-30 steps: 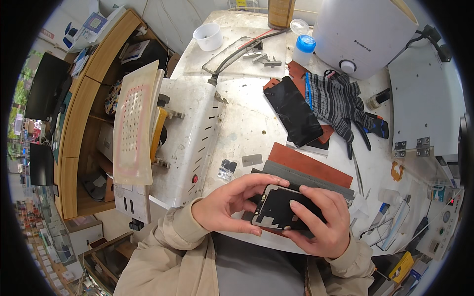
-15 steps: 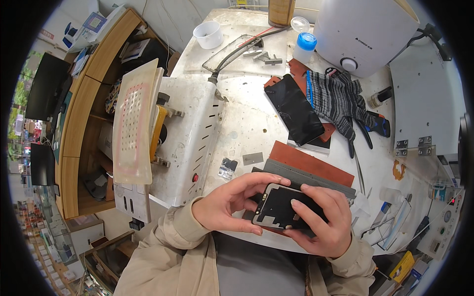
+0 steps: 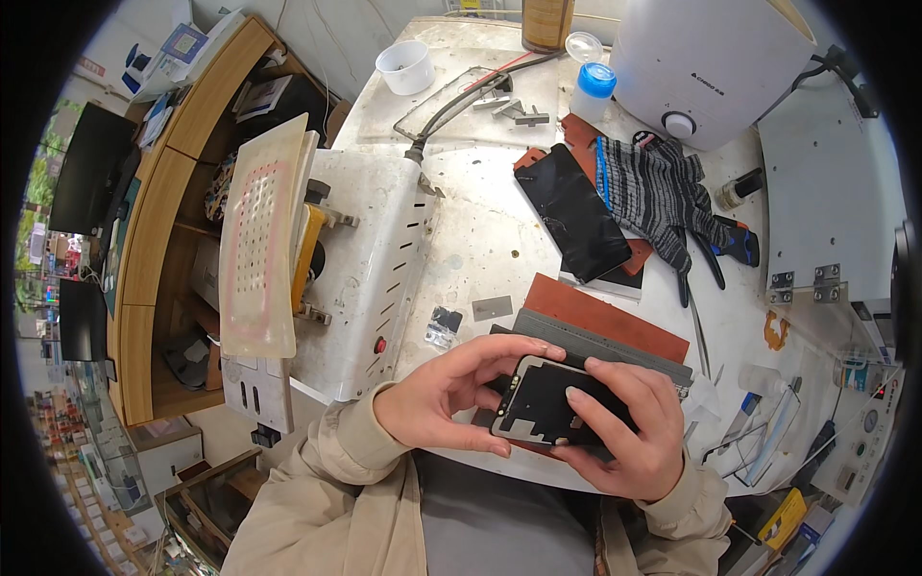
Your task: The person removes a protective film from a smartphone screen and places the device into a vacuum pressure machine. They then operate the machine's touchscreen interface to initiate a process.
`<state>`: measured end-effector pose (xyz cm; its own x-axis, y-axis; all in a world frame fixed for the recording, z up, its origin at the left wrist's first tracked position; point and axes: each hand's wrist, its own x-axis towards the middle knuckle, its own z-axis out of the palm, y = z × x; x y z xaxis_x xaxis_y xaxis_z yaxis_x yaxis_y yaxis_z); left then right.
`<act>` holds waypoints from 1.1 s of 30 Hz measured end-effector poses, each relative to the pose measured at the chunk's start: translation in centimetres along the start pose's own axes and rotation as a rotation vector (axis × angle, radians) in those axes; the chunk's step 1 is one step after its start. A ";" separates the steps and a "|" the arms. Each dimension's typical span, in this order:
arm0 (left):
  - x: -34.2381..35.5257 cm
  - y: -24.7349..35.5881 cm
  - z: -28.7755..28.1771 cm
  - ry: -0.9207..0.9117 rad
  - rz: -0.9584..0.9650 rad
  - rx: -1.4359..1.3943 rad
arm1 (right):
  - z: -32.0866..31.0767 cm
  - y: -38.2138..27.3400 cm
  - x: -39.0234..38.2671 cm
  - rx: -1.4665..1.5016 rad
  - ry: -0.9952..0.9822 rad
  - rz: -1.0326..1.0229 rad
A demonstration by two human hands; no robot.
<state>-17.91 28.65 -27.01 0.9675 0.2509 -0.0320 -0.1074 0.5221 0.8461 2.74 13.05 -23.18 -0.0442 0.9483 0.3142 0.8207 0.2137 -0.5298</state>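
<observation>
Both hands hold a black phone screen assembly (image 3: 549,401) with a pale metal rim, its back side facing up. My left hand (image 3: 447,396) grips the left end, thumb along the near edge and fingers at the far edge. Around the right end wraps my right hand (image 3: 632,427), with a finger lying over the black back and the thumb at the near edge. Below the assembly lie a grey mat (image 3: 600,344) and a reddish-brown mat (image 3: 615,315), partly hidden by the hands.
A white machine (image 3: 365,259) with a raised perforated pad (image 3: 261,240) stands left. Beyond the mats lie a cracked black phone (image 3: 573,211) and striped gloves (image 3: 663,187). A blue-capped bottle (image 3: 594,91), white tub (image 3: 404,69) and white appliance (image 3: 711,62) stand farther back; a grey metal box (image 3: 826,182) is right.
</observation>
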 end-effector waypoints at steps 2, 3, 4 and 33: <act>0.0 0.0 0.0 0.001 -0.001 0.002 | 0.0 0.0 0.0 -0.001 -0.002 -0.001; 0.0 0.1 0.0 0.001 -0.001 0.005 | 0.0 0.0 0.0 -0.001 -0.001 -0.001; 0.0 0.1 0.0 0.000 -0.002 0.008 | 0.0 0.0 0.0 -0.001 -0.001 -0.001; 0.0 0.0 0.0 0.003 -0.005 0.011 | 0.0 0.0 0.0 -0.005 0.001 -0.005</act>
<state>-17.94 28.67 -27.03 0.9672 0.2512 -0.0380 -0.1001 0.5142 0.8518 2.75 13.06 -23.21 -0.0480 0.9469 0.3180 0.8235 0.2177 -0.5239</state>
